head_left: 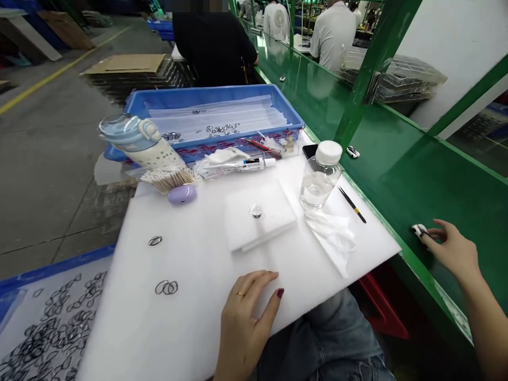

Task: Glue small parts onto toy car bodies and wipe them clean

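My left hand point(250, 317) rests on the white foam board point(198, 323), empty, thumb and fingers apart. Out to the right, my right hand point(452, 246) pinches a small white-and-black toy car point(419, 230) at the green belt point(397, 174). In front of my left hand lies a white foam block point(273, 217) with a small round clear piece point(256, 211) on top. Thin black rings lie in two small groups, one nearer point(166, 287) and one farther point(155, 241). Black tweezers point(352, 205) lie near the board's right edge.
A clear bottle point(317, 182) with a white cap stands beside a crumpled white cloth point(331, 238). Behind are cotton swabs point(169, 179), a purple case point(182, 194), a tube point(254, 164), a tilted drinking bottle point(146, 143) and a blue bin point(206, 92). Another toy car point(353, 152) sits on the belt.
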Demonstrator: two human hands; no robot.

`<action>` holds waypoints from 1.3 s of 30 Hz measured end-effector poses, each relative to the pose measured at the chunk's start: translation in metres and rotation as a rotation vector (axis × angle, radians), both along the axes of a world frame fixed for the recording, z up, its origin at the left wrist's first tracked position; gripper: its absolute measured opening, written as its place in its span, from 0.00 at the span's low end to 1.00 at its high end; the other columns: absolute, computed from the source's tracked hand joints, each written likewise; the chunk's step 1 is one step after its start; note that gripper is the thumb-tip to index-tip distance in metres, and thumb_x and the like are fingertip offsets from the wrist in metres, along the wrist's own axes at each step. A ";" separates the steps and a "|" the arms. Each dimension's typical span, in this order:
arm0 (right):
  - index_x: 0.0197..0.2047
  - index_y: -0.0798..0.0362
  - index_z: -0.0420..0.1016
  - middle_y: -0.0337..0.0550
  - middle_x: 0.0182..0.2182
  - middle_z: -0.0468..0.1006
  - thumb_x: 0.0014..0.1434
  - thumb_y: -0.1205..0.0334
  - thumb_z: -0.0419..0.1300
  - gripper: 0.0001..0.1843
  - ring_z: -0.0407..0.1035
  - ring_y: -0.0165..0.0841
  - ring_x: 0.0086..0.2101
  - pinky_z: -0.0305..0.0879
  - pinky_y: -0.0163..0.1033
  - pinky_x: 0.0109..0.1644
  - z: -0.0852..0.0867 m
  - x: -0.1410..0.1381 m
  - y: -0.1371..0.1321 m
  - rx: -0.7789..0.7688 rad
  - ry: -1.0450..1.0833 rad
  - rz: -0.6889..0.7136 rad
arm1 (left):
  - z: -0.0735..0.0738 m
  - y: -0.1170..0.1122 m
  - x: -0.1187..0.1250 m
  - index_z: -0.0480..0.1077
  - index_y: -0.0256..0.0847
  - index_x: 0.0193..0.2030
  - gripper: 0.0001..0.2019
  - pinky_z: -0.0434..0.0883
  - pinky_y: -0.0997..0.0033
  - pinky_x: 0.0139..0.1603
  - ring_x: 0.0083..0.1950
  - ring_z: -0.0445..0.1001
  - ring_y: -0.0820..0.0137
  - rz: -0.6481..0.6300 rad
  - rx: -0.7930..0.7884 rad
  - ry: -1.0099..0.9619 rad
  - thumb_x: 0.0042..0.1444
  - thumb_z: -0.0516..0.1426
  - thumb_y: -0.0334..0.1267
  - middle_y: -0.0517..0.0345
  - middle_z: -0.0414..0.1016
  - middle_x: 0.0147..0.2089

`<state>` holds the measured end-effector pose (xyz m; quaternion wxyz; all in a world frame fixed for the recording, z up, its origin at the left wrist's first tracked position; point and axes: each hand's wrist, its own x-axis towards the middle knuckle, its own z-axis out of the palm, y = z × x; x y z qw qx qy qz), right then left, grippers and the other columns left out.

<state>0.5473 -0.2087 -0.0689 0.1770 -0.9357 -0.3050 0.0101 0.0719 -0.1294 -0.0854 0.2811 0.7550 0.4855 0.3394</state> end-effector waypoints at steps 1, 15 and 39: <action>0.51 0.44 0.73 0.52 0.42 0.83 0.50 0.52 0.63 0.23 0.76 0.49 0.46 0.68 0.49 0.39 0.003 0.002 0.002 0.015 -0.004 0.005 | 0.000 0.000 0.000 0.77 0.50 0.47 0.08 0.78 0.60 0.45 0.47 0.79 0.61 0.001 0.000 0.007 0.63 0.58 0.41 0.57 0.79 0.46; 0.61 0.55 0.68 0.51 0.55 0.72 0.66 0.51 0.60 0.25 0.69 0.43 0.54 0.66 0.56 0.59 -0.002 0.004 0.288 -0.032 -0.064 0.231 | 0.001 0.004 0.006 0.81 0.47 0.43 0.12 0.81 0.59 0.46 0.46 0.80 0.58 0.093 -0.078 0.062 0.61 0.58 0.48 0.52 0.81 0.44; 0.58 0.46 0.64 0.46 0.48 0.77 0.65 0.71 0.53 0.20 0.73 0.37 0.49 0.74 0.45 0.50 0.023 -0.242 0.094 0.201 0.299 1.692 | 0.003 -0.012 0.004 0.59 0.47 0.70 0.37 0.72 0.52 0.64 0.64 0.71 0.55 -0.040 -0.132 -0.092 0.54 0.63 0.32 0.47 0.66 0.67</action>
